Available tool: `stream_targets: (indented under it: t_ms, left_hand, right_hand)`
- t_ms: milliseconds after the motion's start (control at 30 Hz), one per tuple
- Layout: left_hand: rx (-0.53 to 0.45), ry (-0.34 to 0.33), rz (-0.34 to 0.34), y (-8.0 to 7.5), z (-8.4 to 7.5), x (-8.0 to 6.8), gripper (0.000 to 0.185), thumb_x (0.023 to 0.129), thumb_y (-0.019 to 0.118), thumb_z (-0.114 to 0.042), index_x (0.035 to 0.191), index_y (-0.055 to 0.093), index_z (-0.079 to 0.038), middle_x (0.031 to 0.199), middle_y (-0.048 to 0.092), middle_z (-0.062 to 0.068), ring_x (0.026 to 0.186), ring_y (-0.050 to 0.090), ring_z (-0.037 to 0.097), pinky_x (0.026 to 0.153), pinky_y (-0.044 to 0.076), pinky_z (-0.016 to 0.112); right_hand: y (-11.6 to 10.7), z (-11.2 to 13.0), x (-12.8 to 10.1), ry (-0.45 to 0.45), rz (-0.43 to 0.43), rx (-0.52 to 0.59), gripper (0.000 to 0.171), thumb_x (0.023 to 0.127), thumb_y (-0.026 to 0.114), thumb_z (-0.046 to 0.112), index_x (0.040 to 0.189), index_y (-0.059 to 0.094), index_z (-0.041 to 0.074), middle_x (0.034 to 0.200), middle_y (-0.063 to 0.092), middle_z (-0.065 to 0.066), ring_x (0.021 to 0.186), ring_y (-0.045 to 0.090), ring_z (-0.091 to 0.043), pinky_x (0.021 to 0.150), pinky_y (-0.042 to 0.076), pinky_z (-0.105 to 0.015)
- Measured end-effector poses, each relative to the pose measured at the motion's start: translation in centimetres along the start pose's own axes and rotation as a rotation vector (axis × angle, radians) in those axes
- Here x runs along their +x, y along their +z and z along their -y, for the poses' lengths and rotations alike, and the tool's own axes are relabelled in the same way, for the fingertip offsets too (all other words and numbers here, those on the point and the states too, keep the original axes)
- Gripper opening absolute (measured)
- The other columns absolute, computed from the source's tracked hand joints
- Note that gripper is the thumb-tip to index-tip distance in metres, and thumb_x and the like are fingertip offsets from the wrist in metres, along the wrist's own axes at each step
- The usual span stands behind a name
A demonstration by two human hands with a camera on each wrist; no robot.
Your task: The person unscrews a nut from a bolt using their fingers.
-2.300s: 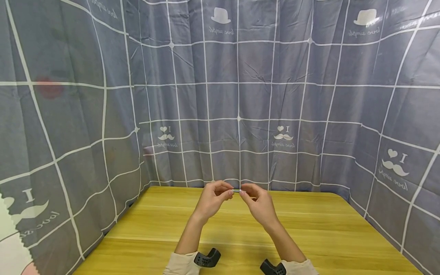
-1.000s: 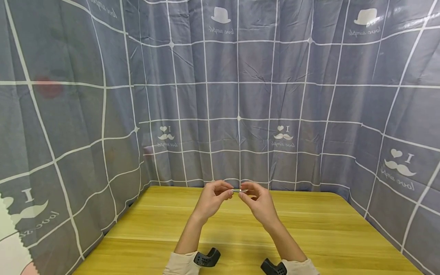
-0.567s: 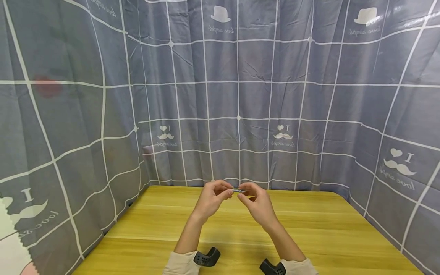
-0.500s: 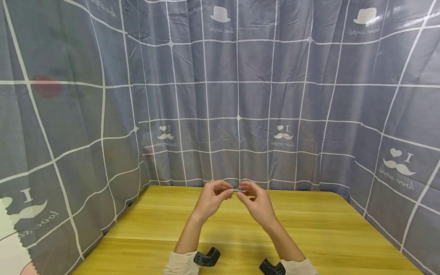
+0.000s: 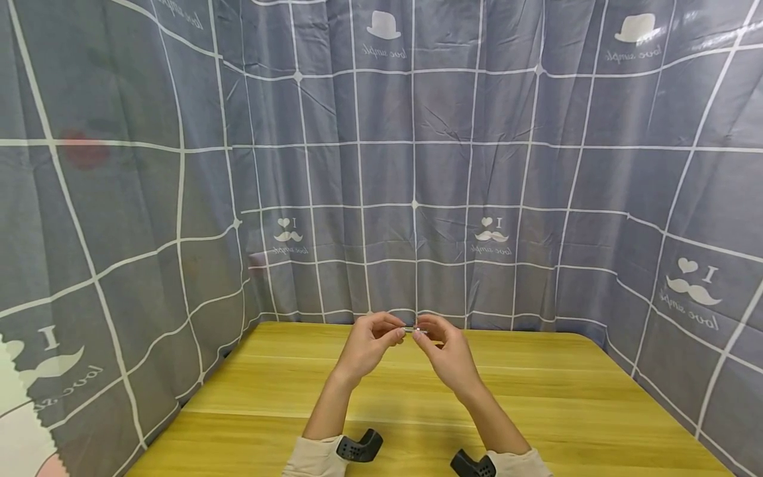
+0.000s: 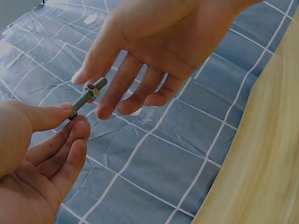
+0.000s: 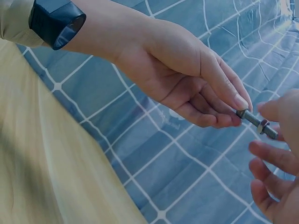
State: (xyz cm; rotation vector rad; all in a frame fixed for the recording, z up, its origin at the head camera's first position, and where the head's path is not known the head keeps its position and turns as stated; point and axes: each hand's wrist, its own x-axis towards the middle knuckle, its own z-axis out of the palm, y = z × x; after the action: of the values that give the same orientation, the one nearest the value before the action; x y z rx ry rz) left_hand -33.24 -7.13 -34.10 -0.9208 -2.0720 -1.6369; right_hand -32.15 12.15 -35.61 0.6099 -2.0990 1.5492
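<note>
A metal bolt (image 6: pixel 83 101) with a hex nut (image 6: pixel 92 91) threaded partway along its shank is held above the far side of the table. My left hand (image 5: pixel 365 348) pinches the head end between thumb and fingers. Beside the nut, my right hand (image 5: pixel 451 351) has its thumb and fingers spread. Both wrist views show gaps between these fingertips and the nut. In the right wrist view the bolt (image 7: pixel 252 119) slants down to the right, its free end towards the right palm. The bolt head is mostly covered by the left fingertips.
The wooden table (image 5: pixel 268 384) lies beneath both arms. A grey checked curtain (image 5: pixel 447 172) surrounds it at the back and sides. Black wrist devices (image 5: pixel 359 446) sit at both sleeve cuffs.
My left hand has stayed in place with the bolt. Beside the nut, the right thumb and fingers have shifted slightly, and the bolt's tilt has altered a little.
</note>
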Motion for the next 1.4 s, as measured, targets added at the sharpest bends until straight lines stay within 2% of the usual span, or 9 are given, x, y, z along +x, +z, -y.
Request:
stream_targets:
  t_ms: [200, 400, 533, 733, 833, 1033, 1167, 1267, 1400]
  left_hand:
    - [0.015, -0.008, 0.008, -0.06, 0.07, 0.06, 0.013, 0.102, 0.067, -0.006, 0.109, 0.074, 0.001, 0.098, 0.075, 0.012, 0.089, 0.070, 0.026, 0.083, 0.058, 0.035]
    - [0.022, -0.016, 0.010, -0.15, 0.00, 0.07, 0.012, 0.102, 0.066, -0.006, 0.109, 0.074, 0.000, 0.098, 0.075, 0.008, 0.090, 0.071, 0.023, 0.084, 0.058, 0.034]
    - [0.009, -0.018, 0.012, -0.13, -0.08, 0.07, 0.013, 0.101, 0.067, -0.005, 0.109, 0.074, 0.002, 0.098, 0.075, 0.010, 0.090, 0.071, 0.026, 0.084, 0.058, 0.034]
    - [0.003, -0.011, 0.016, -0.12, -0.01, 0.13, 0.012, 0.101, 0.066, -0.004, 0.108, 0.074, 0.002, 0.098, 0.075, 0.016, 0.090, 0.071, 0.026, 0.083, 0.059, 0.036]
    - [-0.002, -0.017, 0.015, -0.16, 0.00, 0.13, 0.012, 0.101, 0.066, -0.004, 0.108, 0.074, 0.002, 0.099, 0.075, 0.016, 0.091, 0.072, 0.029, 0.084, 0.059, 0.036]
    - [-0.014, -0.021, 0.007, -0.21, 0.08, 0.15, 0.011, 0.101, 0.067, -0.004, 0.108, 0.074, 0.001, 0.098, 0.075, 0.013, 0.092, 0.072, 0.031, 0.084, 0.059, 0.036]
    - [-0.016, -0.022, 0.010, -0.19, 0.05, 0.10, 0.012, 0.101, 0.067, -0.004, 0.109, 0.074, 0.002, 0.099, 0.075, 0.015, 0.091, 0.072, 0.029, 0.085, 0.059, 0.036]
    - [-0.006, -0.026, 0.013, -0.15, -0.02, 0.04, 0.013, 0.102, 0.066, -0.005, 0.109, 0.074, 0.002, 0.100, 0.075, 0.016, 0.092, 0.071, 0.028, 0.085, 0.058, 0.035]
    - [0.002, -0.027, 0.013, -0.15, -0.04, 0.00, 0.012, 0.102, 0.065, -0.004, 0.109, 0.074, 0.000, 0.098, 0.075, 0.010, 0.092, 0.072, 0.028, 0.085, 0.058, 0.034]
  right_hand:
    - [-0.06, 0.04, 0.02, 0.003, 0.006, 0.020, 0.014, 0.103, 0.067, 0.011, 0.112, 0.074, 0.005, 0.094, 0.072, -0.004, 0.090, 0.066, -0.028, 0.080, 0.054, -0.035]
    - [-0.08, 0.10, 0.06, -0.041, 0.000, 0.005, 0.020, 0.098, 0.072, 0.005, 0.118, 0.072, 0.006, 0.109, 0.071, -0.005, 0.097, 0.066, -0.023, 0.081, 0.054, -0.037]
    - [-0.05, 0.29, 0.00, -0.010, 0.000, 0.033, 0.030, 0.098, 0.073, 0.011, 0.128, 0.068, 0.012, 0.118, 0.068, -0.008, 0.105, 0.066, -0.027, 0.086, 0.054, -0.045]
    - [0.06, 0.31, 0.00, 0.084, -0.004, 0.066, 0.022, 0.103, 0.068, 0.020, 0.119, 0.072, 0.007, 0.106, 0.072, -0.007, 0.098, 0.066, -0.025, 0.087, 0.054, -0.048]
    - [0.07, 0.16, 0.07, 0.067, 0.004, 0.076, 0.017, 0.102, 0.069, 0.014, 0.115, 0.073, 0.004, 0.108, 0.072, -0.006, 0.100, 0.065, -0.024, 0.088, 0.053, -0.045]
    - [0.10, 0.02, 0.14, 0.045, 0.010, 0.067, 0.029, 0.099, 0.072, 0.013, 0.127, 0.069, 0.009, 0.123, 0.069, -0.007, 0.111, 0.064, -0.026, 0.092, 0.052, -0.046]
    - [0.16, 0.07, 0.10, 0.080, 0.004, 0.074, 0.025, 0.103, 0.067, 0.020, 0.122, 0.072, 0.004, 0.113, 0.072, -0.007, 0.108, 0.065, -0.026, 0.097, 0.051, -0.050]
    - [0.00, 0.01, 0.12, 0.086, 0.004, 0.102, 0.020, 0.105, 0.064, 0.016, 0.114, 0.074, 0.002, 0.106, 0.073, -0.008, 0.104, 0.065, -0.025, 0.097, 0.050, -0.048]
    - [-0.24, 0.02, 0.13, 0.057, 0.015, 0.116, 0.018, 0.102, 0.067, 0.008, 0.118, 0.072, 0.003, 0.116, 0.070, -0.009, 0.109, 0.064, -0.027, 0.096, 0.051, -0.047]
